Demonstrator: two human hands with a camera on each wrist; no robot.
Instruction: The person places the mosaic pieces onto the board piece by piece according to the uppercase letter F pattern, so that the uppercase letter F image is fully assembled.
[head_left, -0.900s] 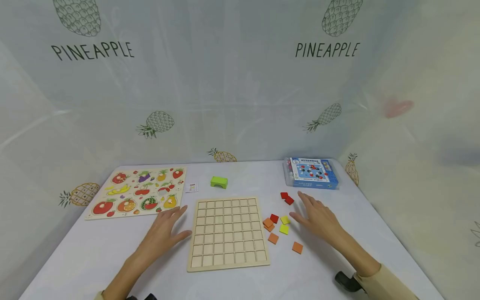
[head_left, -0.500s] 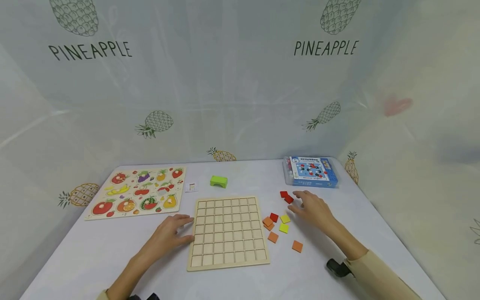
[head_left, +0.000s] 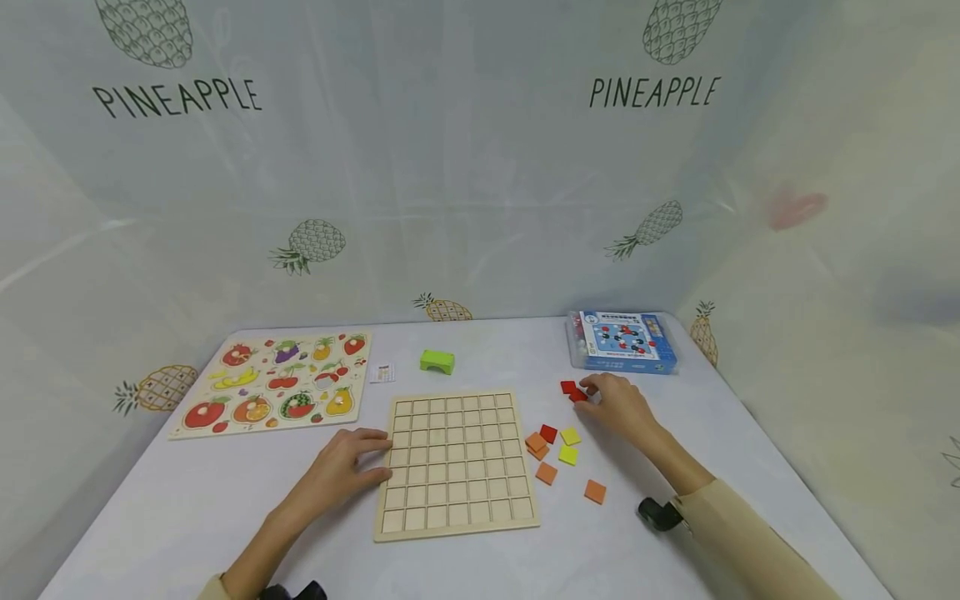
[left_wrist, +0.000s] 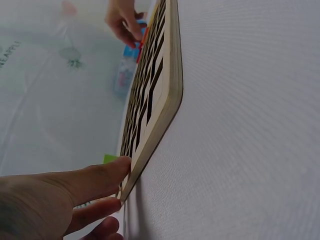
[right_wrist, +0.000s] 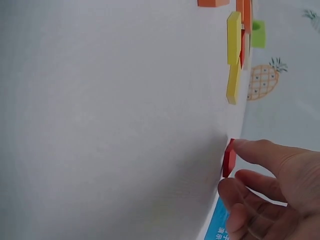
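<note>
In the head view my right hand (head_left: pixel 618 408) is at a red square tile (head_left: pixel 578 396), next to another red tile (head_left: pixel 567 387). The right wrist view shows my thumb on one edge of the red tile (right_wrist: pixel 229 159) and a curled finger at its opposite edge, in a pinch. My left hand (head_left: pixel 337 467) touches the left edge of a wooden grid board (head_left: pixel 457 465) with thumb and fingertips. Its fingers extend to the board's rim (left_wrist: pixel 150 135) in the left wrist view. The board's square cells hold no tiles.
Orange tiles (head_left: pixel 546 473), yellow tiles (head_left: pixel 567 455) and a red tile (head_left: pixel 548 434) lie right of the board. Behind are a green arch block (head_left: pixel 437 362), a small card (head_left: pixel 382 373) and a blue boxed set (head_left: pixel 628 343). A fruit puzzle (head_left: pixel 273 383) lies left.
My right hand has moved left to the red tile, and its thumb and fingers have come closer together. My left hand has moved right, up to the board's edge.
</note>
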